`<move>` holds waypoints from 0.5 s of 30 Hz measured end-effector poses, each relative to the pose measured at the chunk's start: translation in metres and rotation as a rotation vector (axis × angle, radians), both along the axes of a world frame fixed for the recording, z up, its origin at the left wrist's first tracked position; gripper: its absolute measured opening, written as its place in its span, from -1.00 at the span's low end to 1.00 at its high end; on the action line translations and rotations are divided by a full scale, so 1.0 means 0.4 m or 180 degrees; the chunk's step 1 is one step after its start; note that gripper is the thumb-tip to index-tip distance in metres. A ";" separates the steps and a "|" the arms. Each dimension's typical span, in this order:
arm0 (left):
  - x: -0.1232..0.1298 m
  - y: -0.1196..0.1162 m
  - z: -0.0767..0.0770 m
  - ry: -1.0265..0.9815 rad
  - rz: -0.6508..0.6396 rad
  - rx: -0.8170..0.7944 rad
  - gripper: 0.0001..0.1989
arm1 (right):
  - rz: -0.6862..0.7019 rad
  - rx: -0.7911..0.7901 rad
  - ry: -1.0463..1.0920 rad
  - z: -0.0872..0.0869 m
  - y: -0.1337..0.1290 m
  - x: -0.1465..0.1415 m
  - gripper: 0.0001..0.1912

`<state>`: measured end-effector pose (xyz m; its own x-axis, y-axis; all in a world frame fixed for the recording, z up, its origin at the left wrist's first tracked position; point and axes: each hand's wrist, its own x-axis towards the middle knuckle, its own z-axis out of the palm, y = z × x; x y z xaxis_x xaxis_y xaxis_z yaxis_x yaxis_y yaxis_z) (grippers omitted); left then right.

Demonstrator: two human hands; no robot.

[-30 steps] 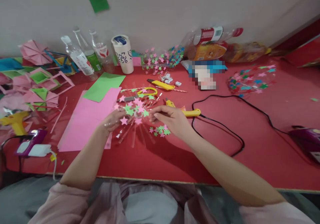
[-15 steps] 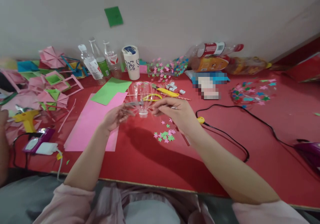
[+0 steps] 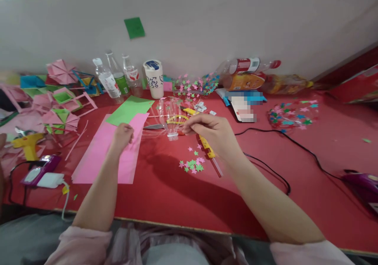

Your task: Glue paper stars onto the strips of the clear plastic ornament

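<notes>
A clear plastic bottle top [image 3: 173, 136], its body cut into thin splayed strips, hangs over the table with its neck towards me. The pinched fingers of my right hand [image 3: 211, 131] hold it by a strip at its right side. My left hand [image 3: 122, 137] is curled closed above the pink paper sheet [image 3: 97, 158]; whatever its fingers may hold is hidden. Behind the bottle top lie scissors [image 3: 153, 126] with a grey blade. Small pink and green paper stars [image 3: 192, 165] are heaped in front. Partly under my right hand is a yellow glue gun [image 3: 206, 145].
Green paper [image 3: 130, 109], bottles [image 3: 108, 82] and a white cup [image 3: 154, 82] stand or lie behind. Folded paper crafts [image 3: 63, 95] and another yellow glue gun [image 3: 28, 145] are left. A black cord [image 3: 298, 143] and star-covered clear plastic [image 3: 292, 115] lie right.
My left hand has drawn back left from the bottle top and its fingers have curled in. The bottle top has shifted slightly right with my right hand.
</notes>
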<state>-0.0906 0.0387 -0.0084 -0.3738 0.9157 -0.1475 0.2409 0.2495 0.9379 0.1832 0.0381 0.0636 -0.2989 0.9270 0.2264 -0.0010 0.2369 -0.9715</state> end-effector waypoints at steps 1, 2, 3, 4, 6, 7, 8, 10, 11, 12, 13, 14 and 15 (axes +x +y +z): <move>0.005 0.006 -0.004 -0.0009 0.0192 0.0170 -0.92 | -0.0031 0.0040 -0.0016 0.005 0.000 0.003 -0.81; 0.016 0.009 -0.008 -0.0042 0.0297 0.0281 -0.90 | -0.0062 0.0092 -0.0035 0.011 -0.001 0.006 -0.81; 0.032 0.008 -0.010 -0.0138 0.0368 0.0395 -0.89 | -0.0090 0.0150 -0.0050 0.016 -0.001 0.009 -0.81; 0.053 0.004 -0.010 -0.0444 0.0337 0.0491 -0.88 | -0.0117 0.0206 -0.0060 0.020 -0.002 0.012 -0.82; 0.103 -0.015 -0.005 -0.1002 -0.0114 0.0273 -0.83 | -0.0164 0.0298 -0.0076 0.026 -0.004 0.017 -0.82; 0.129 -0.028 -0.001 -0.1291 -0.0513 0.0073 -0.79 | -0.0165 0.0338 -0.0090 0.028 -0.006 0.018 -0.81; 0.153 -0.042 0.003 -0.1610 -0.1023 -0.0113 -0.73 | -0.0156 0.0388 -0.0112 0.029 -0.009 0.018 -0.81; 0.193 -0.068 0.011 -0.2230 -0.1800 -0.0108 -0.60 | -0.0074 0.0525 -0.0227 0.027 -0.016 0.013 -0.79; 0.208 -0.078 0.014 -0.2475 -0.1908 0.0003 -0.55 | -0.0006 0.0607 -0.0318 0.024 -0.020 0.009 -0.78; 0.218 -0.085 0.015 -0.2664 -0.1867 0.0124 -0.53 | 0.0055 0.0692 -0.0417 0.021 -0.024 0.005 -0.77; 0.224 -0.090 0.014 -0.2786 -0.1745 0.0217 -0.54 | 0.0115 0.0766 -0.0527 0.017 -0.028 0.000 -0.76; 0.227 -0.091 0.011 -0.2846 -0.1579 0.0298 -0.56 | 0.0168 0.0829 -0.0630 0.013 -0.032 -0.006 -0.75; 0.227 -0.091 0.008 -0.2864 -0.1400 0.0355 -0.59 | 0.0216 0.0876 -0.0730 0.009 -0.036 -0.011 -0.75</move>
<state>0.0001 0.0024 -0.0054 0.2089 0.9713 -0.1136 -0.5186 0.2085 0.8292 0.1789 0.0239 0.0673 -0.4295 0.8171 0.3846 0.1849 0.4964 -0.8482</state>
